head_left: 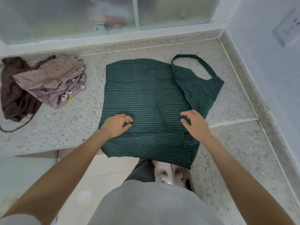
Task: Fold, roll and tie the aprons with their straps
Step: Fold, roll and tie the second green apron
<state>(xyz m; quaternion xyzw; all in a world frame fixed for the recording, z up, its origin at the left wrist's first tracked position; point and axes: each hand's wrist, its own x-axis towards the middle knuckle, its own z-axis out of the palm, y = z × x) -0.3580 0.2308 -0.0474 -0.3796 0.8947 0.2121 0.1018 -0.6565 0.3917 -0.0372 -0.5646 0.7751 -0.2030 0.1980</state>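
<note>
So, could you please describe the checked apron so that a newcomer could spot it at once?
Look at the speckled stone counter below the frosted window. At its left end lies a crumpled heap; the checked apron tops a brown cloth, the only one with cartoon prints.

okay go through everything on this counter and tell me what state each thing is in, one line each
Green striped apron: spread flat, near edge hanging over the counter edge.
Neck loop: lying open on the counter at the far right.
Checked apron: crumpled, unfolded.
Brown apron: bunched up, strap trailing.
Left hand: fingers curled, resting on the green apron.
Right hand: fingers bent, touching the green apron.
</note>
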